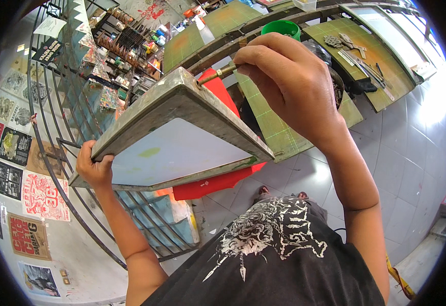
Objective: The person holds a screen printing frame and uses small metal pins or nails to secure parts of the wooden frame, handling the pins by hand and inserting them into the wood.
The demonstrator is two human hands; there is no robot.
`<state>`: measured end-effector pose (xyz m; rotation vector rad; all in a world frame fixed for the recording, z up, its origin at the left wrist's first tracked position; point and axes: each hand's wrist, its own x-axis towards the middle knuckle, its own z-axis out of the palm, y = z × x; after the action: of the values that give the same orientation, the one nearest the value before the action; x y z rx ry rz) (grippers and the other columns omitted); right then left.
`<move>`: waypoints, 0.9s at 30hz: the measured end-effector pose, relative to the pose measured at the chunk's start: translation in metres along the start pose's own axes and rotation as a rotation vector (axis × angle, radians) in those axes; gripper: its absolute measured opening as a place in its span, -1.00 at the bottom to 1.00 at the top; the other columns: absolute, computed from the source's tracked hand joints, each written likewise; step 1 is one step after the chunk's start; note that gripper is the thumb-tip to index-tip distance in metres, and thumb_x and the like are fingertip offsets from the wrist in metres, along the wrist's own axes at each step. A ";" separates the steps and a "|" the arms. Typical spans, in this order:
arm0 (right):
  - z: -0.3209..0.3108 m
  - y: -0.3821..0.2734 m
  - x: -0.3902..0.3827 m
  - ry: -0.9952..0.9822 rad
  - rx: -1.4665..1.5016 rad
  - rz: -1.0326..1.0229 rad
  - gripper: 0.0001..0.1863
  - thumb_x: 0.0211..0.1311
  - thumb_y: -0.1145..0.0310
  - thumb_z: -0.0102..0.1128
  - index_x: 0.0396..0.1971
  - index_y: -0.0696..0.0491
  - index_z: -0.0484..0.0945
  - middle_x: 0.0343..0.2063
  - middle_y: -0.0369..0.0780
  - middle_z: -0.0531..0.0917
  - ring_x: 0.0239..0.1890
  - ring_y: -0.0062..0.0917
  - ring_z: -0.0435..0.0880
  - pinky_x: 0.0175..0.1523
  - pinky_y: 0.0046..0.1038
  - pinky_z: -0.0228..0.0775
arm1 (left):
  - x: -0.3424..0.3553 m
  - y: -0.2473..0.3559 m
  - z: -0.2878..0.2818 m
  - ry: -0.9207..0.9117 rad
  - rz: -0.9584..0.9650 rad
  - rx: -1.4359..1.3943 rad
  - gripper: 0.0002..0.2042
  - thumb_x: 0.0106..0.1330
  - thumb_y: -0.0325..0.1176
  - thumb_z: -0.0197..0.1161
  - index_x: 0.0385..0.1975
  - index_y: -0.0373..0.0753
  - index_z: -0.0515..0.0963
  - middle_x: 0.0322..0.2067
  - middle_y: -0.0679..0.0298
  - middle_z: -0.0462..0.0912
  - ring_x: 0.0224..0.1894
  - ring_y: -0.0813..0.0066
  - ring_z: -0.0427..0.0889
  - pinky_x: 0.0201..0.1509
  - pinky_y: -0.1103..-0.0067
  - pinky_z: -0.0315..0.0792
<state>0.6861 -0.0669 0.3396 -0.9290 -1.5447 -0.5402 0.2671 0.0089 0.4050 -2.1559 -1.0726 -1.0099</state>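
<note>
A screen printing frame (218,155) with worn metal sides is raised and tilted in front of me. Its whitish mesh (172,153) carries a few faint green stains. My left hand (94,166) is wrapped round the frame's left side, thumb on the near face. From the far corner a brass-coloured threaded bolt (218,74) sticks out toward the right. The fingers of my right hand (289,84) are closed at the bolt's outer end; the fingertips are partly hidden. Under the frame, red cloth (215,183) shows on both sides.
Green gridded boards (284,127) line a metal rack to the right, one holding metal clamps (353,46) and long tools. A green bucket (282,29) stands behind my right hand. Curved black railing (59,168) runs along the left, before a wall of prints. Shelves of containers are at the back.
</note>
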 end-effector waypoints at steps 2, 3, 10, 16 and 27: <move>-0.002 0.001 0.003 0.002 -0.016 -0.028 -0.88 0.08 0.50 0.31 -0.35 0.04 0.60 -0.40 -0.24 0.61 -0.39 -0.36 0.62 -0.33 -0.41 0.46 | 0.000 0.002 0.000 0.000 -0.002 0.009 -0.19 -0.08 0.53 0.15 -0.44 -0.30 0.48 -0.59 0.18 0.46 -0.51 0.18 0.50 -0.42 0.43 0.35; -0.003 0.001 0.004 -0.008 -0.019 -0.044 -0.88 0.08 0.50 0.31 -0.34 0.05 0.60 -0.40 -0.24 0.61 -0.39 -0.36 0.62 -0.33 -0.41 0.46 | 0.000 0.003 -0.001 0.000 -0.002 0.014 -0.19 -0.09 0.53 0.16 -0.44 -0.30 0.48 -0.59 0.18 0.45 -0.51 0.18 0.50 -0.42 0.43 0.35; -0.007 0.001 0.014 -0.084 0.102 -0.006 -0.90 0.14 0.45 0.28 -0.32 0.06 0.60 -0.43 -0.22 0.59 -0.42 -0.38 0.60 -0.32 -0.45 0.44 | 0.002 0.004 0.002 0.028 0.053 0.053 -0.18 -0.01 0.56 0.07 -0.43 -0.31 0.48 -0.61 0.28 0.44 -0.53 0.44 0.46 -0.45 0.54 0.32; -0.003 0.006 0.018 -0.207 0.556 0.362 -0.85 0.28 0.36 0.24 -0.36 0.14 0.54 -0.53 -0.31 0.54 -0.49 -0.66 0.49 -0.35 -0.61 0.36 | 0.000 -0.005 0.001 -0.001 -0.005 0.042 -0.18 -0.09 0.56 0.11 -0.41 -0.29 0.50 -0.56 0.16 0.51 -0.48 0.13 0.54 -0.40 0.40 0.38; 0.008 -0.010 0.010 0.004 0.847 0.430 -0.80 0.32 0.33 0.23 -0.34 0.19 0.55 -0.49 -0.37 0.55 -0.45 -0.77 0.48 -0.32 -0.69 0.33 | -0.001 -0.005 0.001 0.005 -0.012 0.030 -0.19 -0.12 0.53 0.17 -0.40 -0.29 0.50 -0.56 0.18 0.51 -0.48 0.15 0.55 -0.39 0.41 0.39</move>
<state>0.6730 -0.0635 0.3496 -0.5532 -1.3199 0.4073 0.2632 0.0118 0.4039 -2.1242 -1.0926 -0.9977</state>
